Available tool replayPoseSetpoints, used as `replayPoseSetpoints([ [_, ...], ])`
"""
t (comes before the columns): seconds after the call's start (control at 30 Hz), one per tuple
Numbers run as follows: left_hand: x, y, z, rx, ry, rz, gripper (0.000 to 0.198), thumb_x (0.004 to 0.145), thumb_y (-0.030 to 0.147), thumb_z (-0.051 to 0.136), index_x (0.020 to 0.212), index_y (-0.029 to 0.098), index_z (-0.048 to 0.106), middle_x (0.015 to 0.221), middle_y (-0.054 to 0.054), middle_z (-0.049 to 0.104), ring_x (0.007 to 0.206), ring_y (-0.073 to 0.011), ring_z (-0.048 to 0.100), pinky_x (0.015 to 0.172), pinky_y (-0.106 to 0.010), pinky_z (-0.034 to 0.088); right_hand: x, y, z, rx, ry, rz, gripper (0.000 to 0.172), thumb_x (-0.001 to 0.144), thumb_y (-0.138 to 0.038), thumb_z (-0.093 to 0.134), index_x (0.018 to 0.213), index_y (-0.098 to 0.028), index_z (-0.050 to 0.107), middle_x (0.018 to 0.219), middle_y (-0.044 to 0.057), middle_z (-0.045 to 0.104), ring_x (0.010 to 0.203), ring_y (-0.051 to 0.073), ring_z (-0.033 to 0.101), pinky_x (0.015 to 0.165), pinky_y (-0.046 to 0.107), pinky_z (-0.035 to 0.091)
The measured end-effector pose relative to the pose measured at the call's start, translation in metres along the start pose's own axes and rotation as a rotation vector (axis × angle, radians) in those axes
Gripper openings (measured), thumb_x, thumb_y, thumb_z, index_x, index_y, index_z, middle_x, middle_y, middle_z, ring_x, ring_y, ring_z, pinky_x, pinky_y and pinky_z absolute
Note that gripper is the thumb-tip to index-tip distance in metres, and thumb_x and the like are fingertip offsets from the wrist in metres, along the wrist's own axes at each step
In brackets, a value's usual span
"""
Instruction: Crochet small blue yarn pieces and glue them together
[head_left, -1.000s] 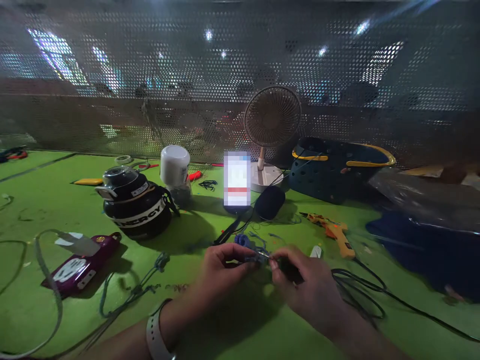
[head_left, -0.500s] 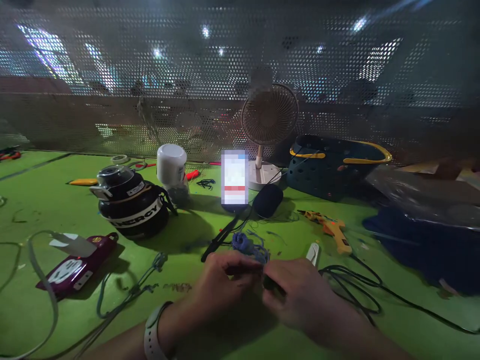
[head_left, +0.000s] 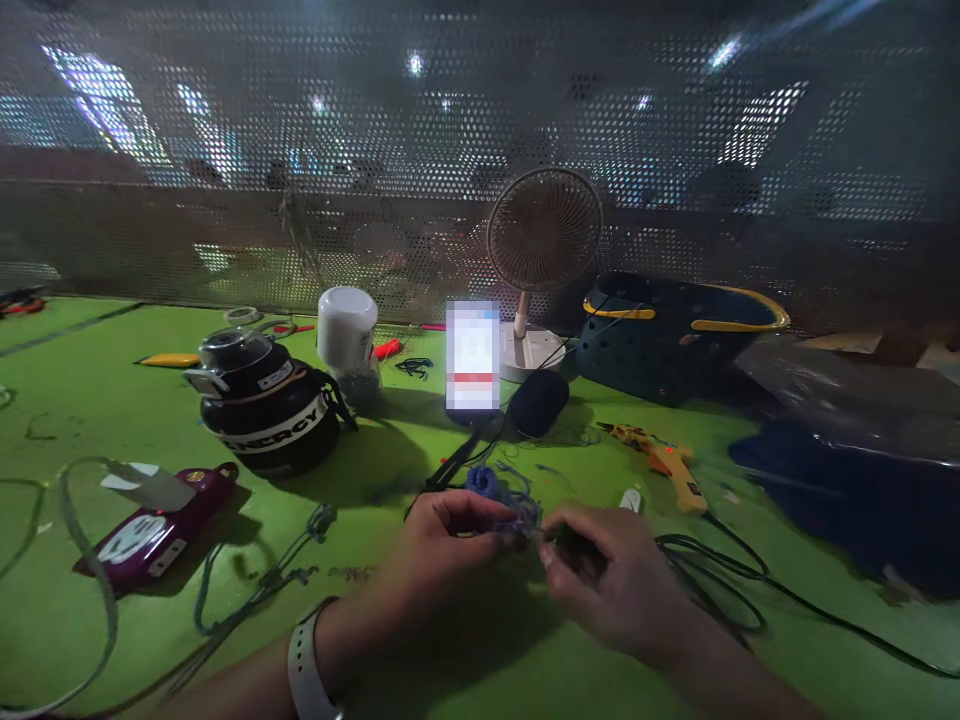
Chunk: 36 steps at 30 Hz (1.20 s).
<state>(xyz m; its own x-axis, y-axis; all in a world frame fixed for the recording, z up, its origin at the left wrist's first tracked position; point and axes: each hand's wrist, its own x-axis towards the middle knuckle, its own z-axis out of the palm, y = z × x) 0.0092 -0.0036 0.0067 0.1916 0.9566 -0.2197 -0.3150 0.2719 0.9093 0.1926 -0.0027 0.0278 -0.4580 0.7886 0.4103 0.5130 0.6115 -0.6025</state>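
My left hand (head_left: 442, 550), with a white watch band at the wrist, pinches a small piece of blue-purple yarn (head_left: 525, 520) between thumb and fingers. More of this yarn, a curled bundle (head_left: 482, 482), lies just beyond the fingertips on the green table (head_left: 420, 660). Close beside it, my right hand (head_left: 611, 565) is closed around a slim tool with a dark handle (head_left: 577, 545). The tool's tip is at the yarn; its shape is too blurred to make out.
Behind the hands stand a lit phone (head_left: 472, 355), a fan (head_left: 545, 230) and a dark basket (head_left: 675, 335). A yellow glue gun (head_left: 664, 460) with a looped cord lies right. Left are a black bottle (head_left: 270, 420), a white jar (head_left: 347, 325) and a purple power strip (head_left: 161, 525).
My right hand has drawn slightly right, away from my left hand, widening the space between them. More of the yarn at the left fingertips now shows.
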Motion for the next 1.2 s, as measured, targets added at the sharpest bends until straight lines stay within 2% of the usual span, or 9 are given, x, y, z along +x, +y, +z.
replayPoseSetpoints([
  [0.27, -0.006, 0.0, 0.007, 0.206, -0.085, 0.054, 0.012, 0.064, 0.016, 0.08, 0.076, 0.016, 0.079, 0.078, -0.006, 0.079, 0.071, -0.018, 0.072, 0.069, -0.027, 0.055, -0.006, 0.008, 0.01, -0.252, -0.082, -0.141, 0.009, 0.074, -0.016, 0.049, 0.065, -0.018, 0.051, 0.055, -0.002, 0.052, 0.047, 0.011, 0.043, 0.048, 0.025, 0.026],
  [0.43, -0.002, 0.001, 0.003, 0.074, -0.052, -0.063, 0.014, 0.058, 0.015, 0.084, 0.07, 0.015, 0.077, 0.069, -0.003, 0.078, 0.063, -0.0136, 0.069, 0.066, -0.023, 0.054, -0.008, 0.009, 0.01, -0.266, -0.026, -0.181, 0.009, 0.07, -0.014, 0.046, 0.068, -0.017, 0.055, 0.056, -0.001, 0.053, 0.05, 0.012, 0.044, 0.05, 0.027, 0.027],
  [0.5, -0.002, 0.003, 0.002, -0.029, -0.053, -0.136, 0.016, 0.057, 0.015, 0.086, 0.069, 0.015, 0.075, 0.068, -0.002, 0.077, 0.062, -0.0122, 0.069, 0.066, -0.023, 0.053, -0.007, 0.007, 0.01, -0.147, -0.013, -0.109, 0.009, 0.072, -0.015, 0.047, 0.067, -0.017, 0.055, 0.055, -0.003, 0.049, 0.048, 0.011, 0.042, 0.048, 0.025, 0.028],
  [0.6, -0.004, 0.005, 0.001, -0.108, -0.059, -0.2, 0.018, 0.06, 0.016, 0.086, 0.072, 0.014, 0.074, 0.071, -0.003, 0.077, 0.064, -0.012, 0.069, 0.068, -0.023, 0.053, -0.002, 0.003, 0.008, 0.086, -0.036, 0.112, 0.011, 0.075, -0.017, 0.048, 0.065, -0.018, 0.053, 0.053, -0.006, 0.042, 0.046, 0.009, 0.038, 0.045, 0.022, 0.027],
  [0.67, -0.004, 0.004, 0.0, -0.121, -0.063, -0.196, 0.019, 0.06, 0.016, 0.086, 0.074, 0.013, 0.073, 0.073, -0.004, 0.077, 0.065, -0.0121, 0.069, 0.068, -0.023, 0.053, 0.001, 0.001, 0.007, 0.217, -0.059, 0.242, 0.012, 0.077, -0.018, 0.048, 0.065, -0.019, 0.051, 0.053, -0.006, 0.04, 0.047, 0.009, 0.037, 0.044, 0.021, 0.027],
  [0.77, -0.003, 0.002, -0.002, -0.131, -0.057, -0.175, 0.021, 0.059, 0.016, 0.087, 0.074, 0.013, 0.072, 0.074, -0.004, 0.076, 0.065, -0.0117, 0.068, 0.068, -0.022, 0.052, 0.004, 0.001, 0.002, 0.308, -0.092, 0.318, 0.012, 0.079, -0.023, 0.048, 0.068, -0.019, 0.052, 0.055, -0.006, 0.041, 0.049, 0.011, 0.039, 0.045, 0.022, 0.03],
  [0.97, 0.002, 0.005, -0.003, -0.214, -0.003, -0.152, 0.024, 0.06, 0.017, 0.087, 0.077, 0.01, 0.073, 0.072, -0.005, 0.076, 0.061, -0.0115, 0.067, 0.062, -0.021, 0.052, 0.009, 0.004, -0.017, 0.067, -0.066, 0.224, 0.028, 0.095, -0.032, 0.037, 0.08, -0.019, 0.058, 0.064, -0.001, 0.057, 0.059, 0.015, 0.053, 0.055, 0.027, 0.039],
  [1.1, 0.003, 0.011, -0.003, -0.254, -0.007, -0.12, 0.023, 0.064, 0.018, 0.085, 0.081, 0.011, 0.073, 0.073, -0.005, 0.075, 0.062, -0.0111, 0.066, 0.064, -0.021, 0.052, 0.008, 0.004, -0.019, -0.075, -0.111, 0.093, 0.021, 0.095, -0.03, 0.045, 0.097, -0.021, 0.063, 0.086, 0.004, 0.069, 0.075, 0.018, 0.062, 0.066, 0.03, 0.044],
  [1.2, 0.003, 0.011, -0.004, -0.166, 0.017, -0.008, 0.021, 0.067, 0.019, 0.083, 0.084, 0.012, 0.073, 0.077, -0.004, 0.075, 0.066, -0.0111, 0.065, 0.065, -0.021, 0.05, 0.005, 0.004, -0.016, -0.049, -0.065, 0.134, 0.017, 0.091, -0.035, 0.053, 0.091, -0.021, 0.064, 0.068, 0.0, 0.063, 0.058, 0.015, 0.056, 0.054, 0.026, 0.04],
])
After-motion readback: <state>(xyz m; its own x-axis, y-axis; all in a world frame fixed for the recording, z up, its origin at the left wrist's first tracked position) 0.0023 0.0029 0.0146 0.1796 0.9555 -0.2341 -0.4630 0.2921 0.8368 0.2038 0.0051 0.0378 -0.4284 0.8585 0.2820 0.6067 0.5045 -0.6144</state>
